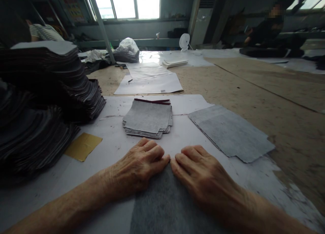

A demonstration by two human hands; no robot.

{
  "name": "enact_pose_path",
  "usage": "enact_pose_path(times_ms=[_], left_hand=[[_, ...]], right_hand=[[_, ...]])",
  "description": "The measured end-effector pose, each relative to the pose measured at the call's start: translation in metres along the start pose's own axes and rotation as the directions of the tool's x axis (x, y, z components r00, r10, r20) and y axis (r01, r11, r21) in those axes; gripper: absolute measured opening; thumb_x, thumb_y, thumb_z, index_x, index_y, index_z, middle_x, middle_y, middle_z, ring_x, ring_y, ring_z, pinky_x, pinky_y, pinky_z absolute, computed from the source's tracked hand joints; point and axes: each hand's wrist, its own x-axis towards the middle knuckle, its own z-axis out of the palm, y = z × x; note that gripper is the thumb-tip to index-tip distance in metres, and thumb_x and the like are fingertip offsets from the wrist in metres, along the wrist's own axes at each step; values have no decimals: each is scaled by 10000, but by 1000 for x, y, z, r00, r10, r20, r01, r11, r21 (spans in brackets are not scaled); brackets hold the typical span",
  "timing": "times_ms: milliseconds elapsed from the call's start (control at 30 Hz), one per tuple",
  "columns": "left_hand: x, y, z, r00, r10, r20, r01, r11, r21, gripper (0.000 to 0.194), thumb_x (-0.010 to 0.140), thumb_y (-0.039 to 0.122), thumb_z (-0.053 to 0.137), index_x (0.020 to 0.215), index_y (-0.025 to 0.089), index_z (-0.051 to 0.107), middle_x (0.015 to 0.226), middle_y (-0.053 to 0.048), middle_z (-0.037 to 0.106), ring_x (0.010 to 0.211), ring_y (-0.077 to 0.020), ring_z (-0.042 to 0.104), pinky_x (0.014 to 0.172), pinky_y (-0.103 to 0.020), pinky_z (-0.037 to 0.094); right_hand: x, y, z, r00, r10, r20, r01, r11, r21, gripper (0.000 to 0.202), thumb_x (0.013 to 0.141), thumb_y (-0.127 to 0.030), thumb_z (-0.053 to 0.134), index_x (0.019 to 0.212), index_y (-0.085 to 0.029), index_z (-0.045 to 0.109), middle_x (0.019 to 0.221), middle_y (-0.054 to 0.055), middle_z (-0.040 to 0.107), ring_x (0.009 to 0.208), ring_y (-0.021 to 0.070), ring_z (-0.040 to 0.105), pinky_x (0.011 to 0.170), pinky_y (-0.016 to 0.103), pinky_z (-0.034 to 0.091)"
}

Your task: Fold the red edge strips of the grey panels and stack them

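The grey cloth (165, 203) lies near, on the counter (228, 92). The left hand (143, 163) and right hand (198, 166) meet there, fingers curled closed on its far edge. Probably light and limp, it is best pinched along that edge.

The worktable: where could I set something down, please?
Brown tabletop lies bare between the right-hand grey pieces and the dark seam; white paper, between yellow square and small grey stack. Dark stacks crowd the left, the left hand and right hand the near middle.
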Motion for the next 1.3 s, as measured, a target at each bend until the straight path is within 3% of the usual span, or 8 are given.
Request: enact_pose_path(times_ms=[133,367,567,900,1133,1300], left_hand=[[-2,-1,-1,1000,-13,9,13,999,-37,325,810,58,393,1107,126,508,875,-64,520,805,-178,428,761,-369,389],[-21,-17,-7,976,-109,-188,63,970,-235,350,798,-2,395,1072,150,551,861,-60,517,776,-127,466,688,-262,446],[-31,-24,-9,986,-50,-162,15,978,-207,394,727,-35,413,1034,153,573,851,-60,536,772,-139,481,679,-283,448],[-28,-22,-11,990,-4,-142,-18,988,-153,300,750,14,428,991,132,562,823,-66,536,748,-156,455,698,-326,423],[-32,-21,-13,989,-30,-148,13,994,-111,267,743,61,454,960,160,574,812,-51,551,738,-160,465,693,-343,381],[-34,-22,-15,979,-96,-177,64,982,-178,292,750,52,429,960,176,590,818,-47,572,731,-142,485,692,-331,370]], right_hand=[[-3,-3,5,998,59,18,-59,996,60,272,844,-54,344,802,-110,607,758,68,570,694,177,467,643,313,418],[-1,-5,6,999,38,-32,-36,998,56,303,856,-53,332,816,-88,630,750,64,583,681,172,473,670,337,403],[3,-2,8,1000,24,-15,-23,997,76,315,857,-76,342,1048,-63,592,806,75,601,714,172,483,755,376,390],[12,-5,4,986,43,162,-51,998,42,427,734,-36,413,1133,-101,552,850,67,588,725,178,476,775,378,380],[16,-11,4,987,46,155,-32,995,-92,379,740,-70,467,1096,-132,580,792,59,575,705,193,487,764,393,389],[14,-11,7,990,40,137,-22,991,-130,409,725,-93,491,1124,-130,570,796,72,580,699,196,487,775,407,384]])
